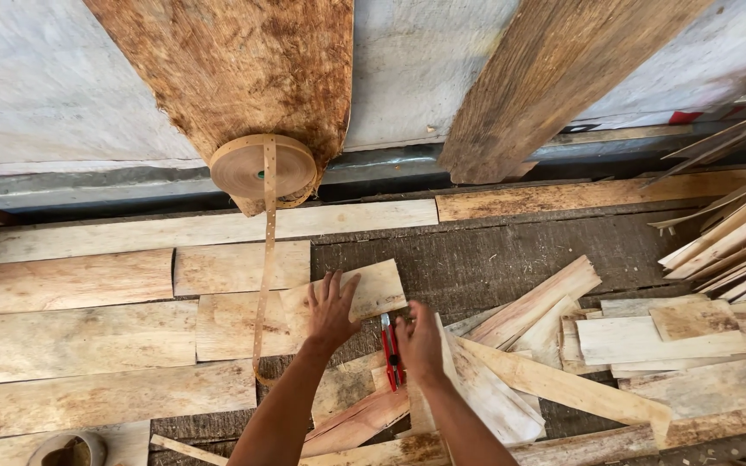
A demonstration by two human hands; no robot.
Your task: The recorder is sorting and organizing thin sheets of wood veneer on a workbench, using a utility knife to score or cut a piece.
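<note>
Veneer piece [364,292], a thin pale rectangle of rough-sawn wood, lies flat on the dark tabletop [494,259] just right of the paper tape strip [265,259], and serves as the landmark for everything else. The left hand [330,312] rests on its lower left corner with the grip fully open, fingers spread and palm pressed down, closed around nothing. The right hand [419,345] sits just below and right of the piece; its grip looks loosely curled beside a red utility knife [390,352], but I cannot tell whether it has hold of the knife or only touches it.

Judging from the layout, the work seems partly done: left of the piece, several larger veneer sheets [79,336] already lie edge to edge in neat rows, while the tape hangs loose across them and appears not pressed down along its full length. Right of the piece a jumbled heap of offcuts [563,345] looks unsorted, so much seems left.

Above the piece, the tape roll [262,166] is a brown, perforated paper coil leaning against a mottled, dark-stained board [243,69]. The sheets are fibrous, splintery at their edges and light tan; the offcuts are narrow, tapered and curling.
</note>
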